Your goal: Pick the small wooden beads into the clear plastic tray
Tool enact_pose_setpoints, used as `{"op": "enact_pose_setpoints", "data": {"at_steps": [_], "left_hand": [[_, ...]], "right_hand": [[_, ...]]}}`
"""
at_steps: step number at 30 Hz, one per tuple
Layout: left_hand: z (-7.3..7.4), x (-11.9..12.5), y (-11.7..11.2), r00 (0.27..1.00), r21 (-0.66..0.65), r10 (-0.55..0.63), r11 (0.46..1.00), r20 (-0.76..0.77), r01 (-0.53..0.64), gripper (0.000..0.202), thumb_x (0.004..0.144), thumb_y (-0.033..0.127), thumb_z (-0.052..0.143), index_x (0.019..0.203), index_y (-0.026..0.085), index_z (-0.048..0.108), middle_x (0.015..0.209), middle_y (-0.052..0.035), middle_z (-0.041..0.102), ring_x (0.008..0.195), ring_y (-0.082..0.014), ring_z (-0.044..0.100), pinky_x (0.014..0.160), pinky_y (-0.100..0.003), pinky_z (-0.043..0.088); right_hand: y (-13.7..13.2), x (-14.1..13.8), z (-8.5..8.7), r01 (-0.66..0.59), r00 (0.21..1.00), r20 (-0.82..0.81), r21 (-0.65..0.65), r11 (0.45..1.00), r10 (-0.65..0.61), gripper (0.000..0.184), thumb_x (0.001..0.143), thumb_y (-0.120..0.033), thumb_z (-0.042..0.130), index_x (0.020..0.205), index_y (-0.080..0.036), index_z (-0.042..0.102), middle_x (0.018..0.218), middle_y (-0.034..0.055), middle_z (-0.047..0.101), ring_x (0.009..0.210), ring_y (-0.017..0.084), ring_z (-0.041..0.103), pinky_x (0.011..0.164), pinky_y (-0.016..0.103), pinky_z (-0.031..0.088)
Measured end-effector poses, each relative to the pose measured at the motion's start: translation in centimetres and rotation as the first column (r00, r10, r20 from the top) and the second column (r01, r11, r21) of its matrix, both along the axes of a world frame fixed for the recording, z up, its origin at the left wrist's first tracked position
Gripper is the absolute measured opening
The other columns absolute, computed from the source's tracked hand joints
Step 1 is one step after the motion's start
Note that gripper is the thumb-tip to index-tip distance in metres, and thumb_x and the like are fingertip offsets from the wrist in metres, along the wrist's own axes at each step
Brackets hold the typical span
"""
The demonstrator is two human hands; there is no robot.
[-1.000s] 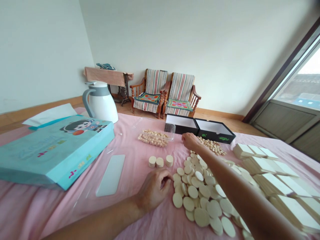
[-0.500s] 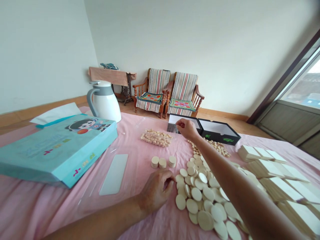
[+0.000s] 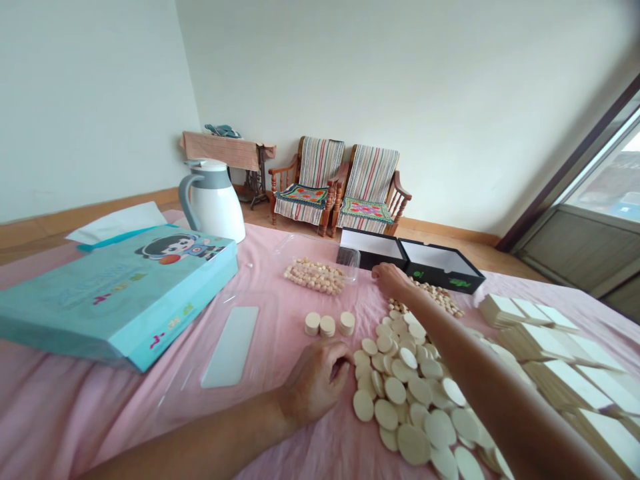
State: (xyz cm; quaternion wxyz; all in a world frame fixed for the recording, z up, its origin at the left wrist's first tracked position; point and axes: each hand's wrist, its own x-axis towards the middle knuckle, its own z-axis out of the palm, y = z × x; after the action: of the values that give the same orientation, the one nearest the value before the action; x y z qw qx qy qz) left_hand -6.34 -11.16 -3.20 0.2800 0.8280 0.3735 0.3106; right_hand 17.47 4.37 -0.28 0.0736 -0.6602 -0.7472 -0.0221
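Note:
My left hand (image 3: 315, 383) rests on the pink cloth (image 3: 280, 300) with its fingers curled in, at the left edge of a spread pile of pale round discs (image 3: 415, 393); what it holds is hidden. My right arm reaches far across the pile. My right hand (image 3: 393, 280) is knuckles up, fingers bent down onto a heap of small pale beads (image 3: 440, 297) in front of the black boxes (image 3: 440, 267). Three short stacks of discs (image 3: 327, 324) stand just beyond my left hand. A clear tray of small beads (image 3: 316, 275) lies left of my right hand.
A light blue gift box (image 3: 115, 293) and a white jug (image 3: 213, 200) sit at the left. A flat white strip (image 3: 230, 345) lies near my left hand. Stacks of pale rectangular blocks (image 3: 550, 340) line the right side. Two striped chairs (image 3: 340, 187) stand by the wall.
Half a second ago my right hand was raised by the clear tray's far corner, pinching something small. It has now dropped back onto the bead heap. My left hand stayed in place.

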Motion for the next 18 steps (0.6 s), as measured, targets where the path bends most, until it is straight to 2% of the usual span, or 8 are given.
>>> {"op": "enact_pose_setpoints", "data": {"at_steps": [5, 9, 12, 14, 16, 18], "left_hand": [[0.0, -0.1, 0.0, 1.0, -0.003, -0.011, 1.0, 0.013, 0.011, 0.024, 0.075, 0.003, 0.047, 0.08, 0.017, 0.066, 0.08, -0.0032, 0.067, 0.078, -0.016, 0.06, 0.07, -0.024, 0.042], [-0.2, -0.1, 0.1, 1.0, -0.005, -0.011, 1.0, 0.018, 0.011, 0.024, 0.075, 0.004, 0.047, 0.08, 0.017, 0.066, 0.081, -0.0032, 0.068, 0.079, -0.0163, 0.06, 0.071, -0.025, 0.042], [-0.3, 0.0, 0.1, 1.0, 0.001, -0.017, 1.0, 0.008, 0.017, 0.023, 0.075, 0.004, 0.046, 0.08, 0.017, 0.065, 0.08, -0.0032, 0.067, 0.079, -0.0161, 0.06, 0.071, -0.025, 0.041], [-0.3, -0.1, 0.1, 1.0, 0.001, -0.02, 1.0, -0.006, 0.02, 0.022, 0.076, 0.004, 0.046, 0.079, 0.016, 0.064, 0.078, -0.0032, 0.065, 0.078, -0.0159, 0.059, 0.07, -0.025, 0.041], [-0.2, -0.1, 0.0, 1.0, -0.003, -0.021, 1.0, -0.016, 0.021, 0.022, 0.075, 0.004, 0.046, 0.079, 0.016, 0.064, 0.077, -0.003, 0.064, 0.076, -0.0156, 0.058, 0.068, -0.024, 0.04], [-0.1, -0.2, 0.0, 1.0, -0.013, -0.023, 1.0, -0.021, 0.023, 0.022, 0.075, 0.004, 0.047, 0.08, 0.016, 0.064, 0.077, -0.003, 0.064, 0.075, -0.0152, 0.057, 0.067, -0.024, 0.04]], "right_hand": [[-0.8, -0.5, -1.2, 0.021, 0.998, 0.064, -0.034, 0.999, -0.019, 0.018, 0.071, -0.005, 0.054, 0.079, -0.015, 0.067, 0.095, 0.0113, 0.064, 0.088, 0.02, 0.06, 0.067, 0.024, 0.041], [-0.7, -0.7, -0.3, 0.062, 0.997, 0.038, 0.044, 0.997, -0.063, 0.024, 0.073, -0.007, 0.049, 0.09, -0.016, 0.064, 0.097, 0.0115, 0.062, 0.085, 0.019, 0.06, 0.067, 0.024, 0.042], [-0.2, -1.4, 1.5, 0.077, 0.986, -0.161, 0.235, 0.969, -0.039, 0.025, 0.073, -0.008, 0.047, 0.091, -0.015, 0.063, 0.091, 0.009, 0.063, 0.08, 0.016, 0.06, 0.071, 0.023, 0.043], [0.2, -2.4, 2.8, 0.095, 0.942, -0.336, 0.324, 0.941, 0.021, 0.021, 0.071, -0.011, 0.049, 0.086, -0.015, 0.064, 0.084, 0.0056, 0.065, 0.073, 0.014, 0.06, 0.071, 0.023, 0.044], [0.4, -3.7, 3.9, 0.086, 0.884, -0.46, 0.327, 0.941, 0.08, 0.018, 0.071, -0.014, 0.051, 0.083, -0.016, 0.064, 0.077, 0.0025, 0.066, 0.066, 0.013, 0.059, 0.067, 0.023, 0.044], [0.6, -4.9, 4.6, 0.023, 0.822, -0.548, 0.303, 0.953, 0.155, 0.017, 0.07, -0.017, 0.054, 0.083, -0.017, 0.064, 0.075, 0.0009, 0.067, 0.064, 0.012, 0.06, 0.065, 0.023, 0.044]]}}
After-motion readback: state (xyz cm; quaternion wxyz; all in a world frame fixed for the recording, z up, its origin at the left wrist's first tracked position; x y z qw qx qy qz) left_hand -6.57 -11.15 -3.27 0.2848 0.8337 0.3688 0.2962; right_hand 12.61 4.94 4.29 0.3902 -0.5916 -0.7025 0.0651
